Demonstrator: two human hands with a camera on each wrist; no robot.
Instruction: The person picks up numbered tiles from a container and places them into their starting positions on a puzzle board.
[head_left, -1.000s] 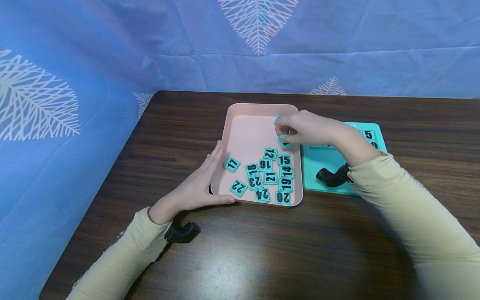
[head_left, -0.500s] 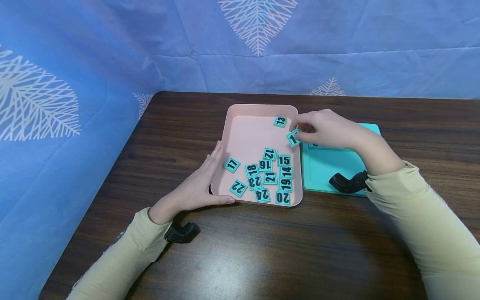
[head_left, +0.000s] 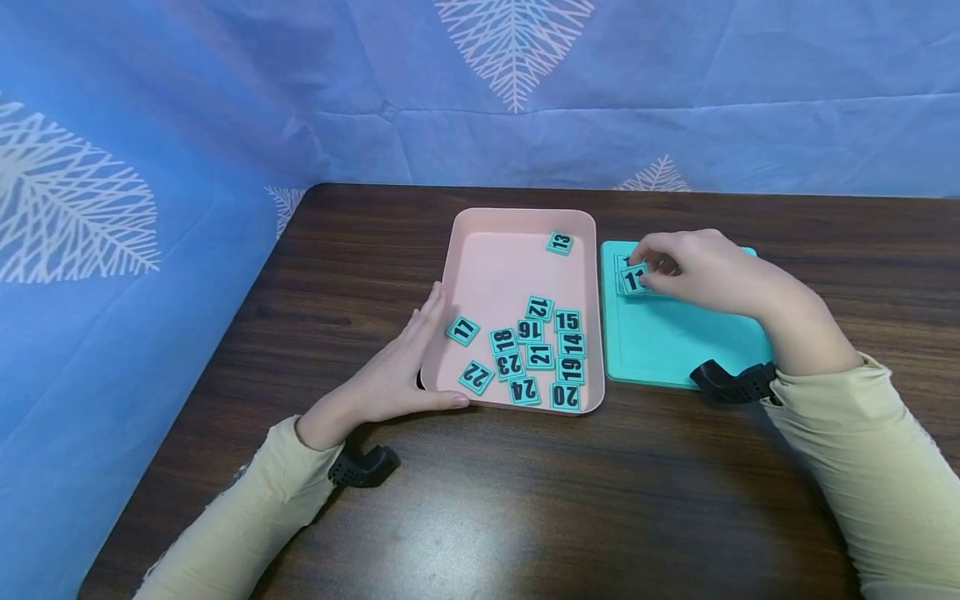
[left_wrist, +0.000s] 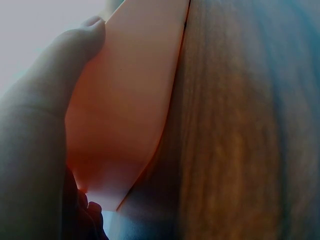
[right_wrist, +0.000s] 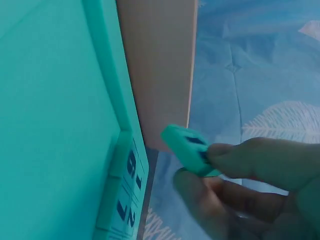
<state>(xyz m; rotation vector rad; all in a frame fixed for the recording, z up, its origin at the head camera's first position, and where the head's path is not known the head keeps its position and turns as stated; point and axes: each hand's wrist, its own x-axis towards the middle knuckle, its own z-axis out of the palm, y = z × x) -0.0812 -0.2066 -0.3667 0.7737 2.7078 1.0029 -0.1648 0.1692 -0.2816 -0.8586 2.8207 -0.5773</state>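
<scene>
A pink tray [head_left: 495, 267] sits mid-table with several loose teal number tiles [head_left: 538, 354] in its near half and tile 13 [head_left: 560, 242] alone at its far right. My left hand [head_left: 401, 375] rests flat against the tray's near-left corner, with the thumb [left_wrist: 75, 55] lying on the pink wall [left_wrist: 130, 100]. To the right lies a teal board [head_left: 675, 342]. My right hand [head_left: 648, 265] pinches tile 11 [head_left: 633, 282] over the board's far-left corner. In the right wrist view the pinched tile [right_wrist: 187, 147] hangs tilted just above the board [right_wrist: 50, 100], beside set tiles [right_wrist: 127, 200].
The dark wooden table [head_left: 525, 500] has bare room in front of the tray and board. A blue leaf-patterned cloth [head_left: 225, 100] hangs behind and to the left. Black wrist-camera mounts [head_left: 731, 383] sit at both cuffs.
My right hand lifted a tile out of the pink tray's far right and carried it rightward to the teal board's far-left corner. Tile 13 stayed in the tray. The left hand has not moved.
</scene>
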